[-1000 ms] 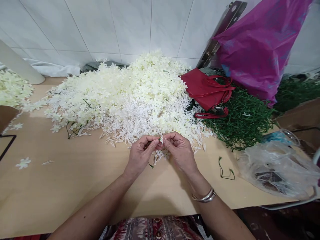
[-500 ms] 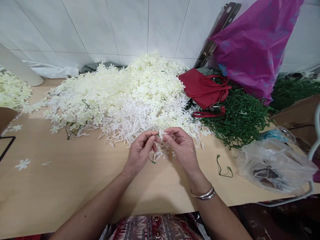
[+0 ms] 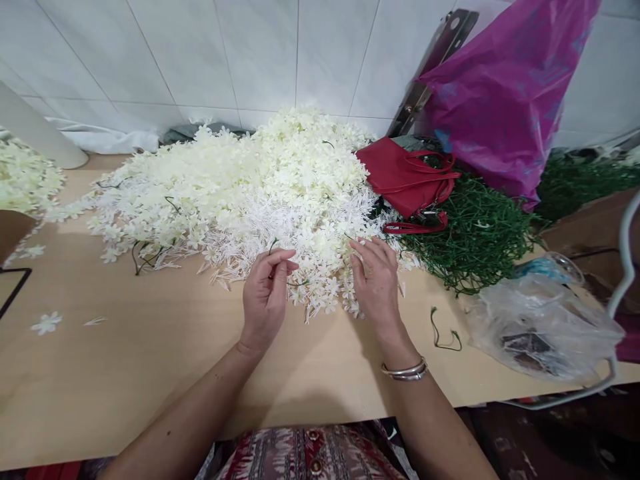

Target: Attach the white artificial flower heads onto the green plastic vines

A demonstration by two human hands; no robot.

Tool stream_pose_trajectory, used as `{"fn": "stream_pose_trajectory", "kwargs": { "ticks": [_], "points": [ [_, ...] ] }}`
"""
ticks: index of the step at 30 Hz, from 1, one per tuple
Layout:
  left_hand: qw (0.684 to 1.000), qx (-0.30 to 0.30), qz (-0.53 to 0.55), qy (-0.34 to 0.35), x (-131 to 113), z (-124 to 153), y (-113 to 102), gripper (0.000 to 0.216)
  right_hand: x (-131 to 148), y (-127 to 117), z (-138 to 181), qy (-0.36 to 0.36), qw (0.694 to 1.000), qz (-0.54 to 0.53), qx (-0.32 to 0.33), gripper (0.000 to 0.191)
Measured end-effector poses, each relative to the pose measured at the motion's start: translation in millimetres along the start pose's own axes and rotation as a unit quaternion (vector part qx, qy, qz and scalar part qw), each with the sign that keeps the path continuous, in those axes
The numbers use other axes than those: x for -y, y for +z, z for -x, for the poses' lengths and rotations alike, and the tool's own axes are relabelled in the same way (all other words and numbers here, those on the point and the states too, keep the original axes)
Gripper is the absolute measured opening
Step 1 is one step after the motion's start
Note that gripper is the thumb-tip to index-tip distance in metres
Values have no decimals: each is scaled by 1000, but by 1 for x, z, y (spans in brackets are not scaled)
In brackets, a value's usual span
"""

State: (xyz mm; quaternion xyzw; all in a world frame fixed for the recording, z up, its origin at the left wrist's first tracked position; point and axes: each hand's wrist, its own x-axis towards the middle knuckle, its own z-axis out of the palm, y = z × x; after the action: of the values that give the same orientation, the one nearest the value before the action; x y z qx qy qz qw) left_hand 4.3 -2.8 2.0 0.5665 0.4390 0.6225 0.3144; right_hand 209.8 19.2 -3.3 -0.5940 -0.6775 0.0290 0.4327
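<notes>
The left hand pinches a thin green stem, apparently arcing rightward along the desk at the near edge of the flower pile, while the right hand lies open on it, beneath the tiled wall.

Stem mostly hidden behind left fingers; only its ends show above and beside them. Right fingertips: pinching anything or not, too small to tell.

Red handbag, purple plastic bag, clear plastic bag, tiled wall
</notes>
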Motion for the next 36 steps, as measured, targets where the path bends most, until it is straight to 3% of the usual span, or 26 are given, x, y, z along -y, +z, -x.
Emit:
{"fn": "stream_pose_trajectory", "kwargs": {
  "ticks": [3, 6, 10, 17, 19, 23, 28, 31, 36],
  "points": [
    [997, 16, -67, 42, 0, 1, 0, 27, 20, -3, 5, -21, 993, -113, -22, 22],
    [992, 54, -92, 64, -1, 2, 0, 30, 36, -1, 12, -25, 971, -234, 49, 21],
    [993, 79, -80, 45, -3, 2, 0, 25, 44, 5, 20, -47, 965, -245, 82, 18],
    [992, 81, -69, 65, -3, 1, 0, 12, 47, 3, 21, 31, 932, -339, 127, 12],
    [993, 66, -76, 61, -2, 1, -1, 12, 46, 1, 19, 28, 937, -326, 119, 12],
    [999, -21, -27, 10, 4, 1, -4, 4, 37, -2, 13, -12, 973, -208, 103, 9],
    [995, -73, 33, -58, 6, -2, -3, 12, 31, 1, 11, -99, 969, -91, 207, 8],
    [994, -73, 40, -73, 5, -3, -2, 14, 31, 3, 12, -64, 972, -112, 194, 9],
    [992, -42, 54, -107, 4, -2, -1, 16, 32, 0, 10, 70, 949, -280, 131, 7]
  ]
}}
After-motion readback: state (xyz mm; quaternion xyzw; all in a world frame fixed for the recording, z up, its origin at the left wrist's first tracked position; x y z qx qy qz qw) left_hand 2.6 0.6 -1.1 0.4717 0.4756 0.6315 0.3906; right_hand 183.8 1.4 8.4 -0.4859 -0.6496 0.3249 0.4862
